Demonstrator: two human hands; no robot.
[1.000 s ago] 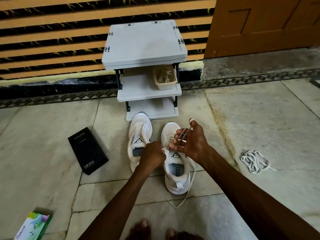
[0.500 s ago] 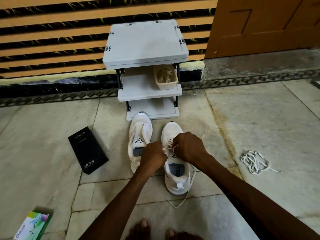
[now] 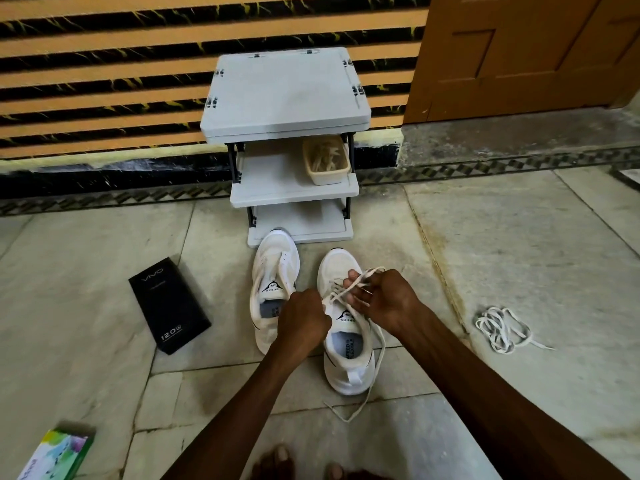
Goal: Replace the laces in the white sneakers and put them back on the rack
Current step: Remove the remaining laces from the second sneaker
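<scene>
Standing side by side on the floor before the rack [image 3: 284, 88], two white sneakers point their toes at it. The right sneaker [image 3: 349, 355] carries a cream lace [image 3: 379, 344], part threaded, its loose end trailing past the heel. The left hand [image 3: 304, 320] has its fingers [image 3: 320, 315] curled tight on the lace at the tongue's edge. The right hand [image 3: 384, 299] pinches several strands just above the eyelets, toeward.

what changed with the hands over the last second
The right hand dipped to the right sneaker, then rose again, drawing the lace up. The left hand kept gripping that sneaker by its eyelets. Left sneaker, rack, loose laces stayed put.
</scene>
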